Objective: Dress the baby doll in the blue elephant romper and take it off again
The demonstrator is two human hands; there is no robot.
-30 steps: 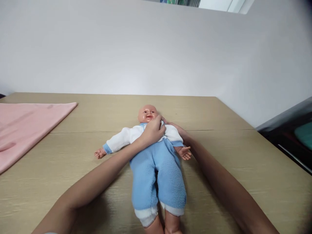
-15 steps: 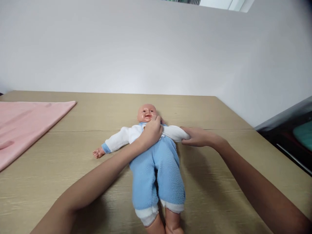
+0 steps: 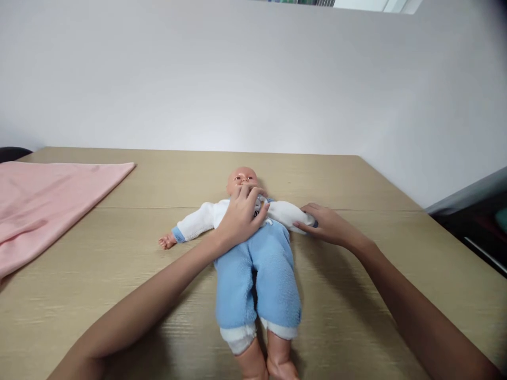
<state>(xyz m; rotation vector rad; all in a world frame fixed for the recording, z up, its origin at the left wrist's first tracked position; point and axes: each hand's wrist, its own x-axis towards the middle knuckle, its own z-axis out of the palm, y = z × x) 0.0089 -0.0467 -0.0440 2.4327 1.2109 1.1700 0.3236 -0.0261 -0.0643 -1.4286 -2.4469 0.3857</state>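
A baby doll (image 3: pixel 257 290) in a blue and white fleece outfit lies on its back, head toward the wall and bare feet toward me. My left hand (image 3: pixel 243 211) rests on its chest with the fingers apart, covering part of the chest print and the chin. Around the end of the doll's white sleeve (image 3: pixel 287 214), on the right side, my right hand (image 3: pixel 322 224) is closed, thumb in front and fingers behind. That sleeve's blue cuff barely shows, and the doll's hand there is hidden. The other doll arm (image 3: pixel 196 221) stretches out to the left with its small hand bare.
The doll lies on a light wooden table (image 3: pixel 119 295) with a seam across it. A pink cloth (image 3: pixel 59 203) is spread at the left. Behind the table stands a white wall (image 3: pixel 198 79). Something dark (image 3: pixel 475 227) stands beyond the right edge.
My left hand's fingers have spread out from a bunched hold at the doll's chest and now lie over it. My right hand stays at the sleeve end, where a bit of blue cuff now shows.
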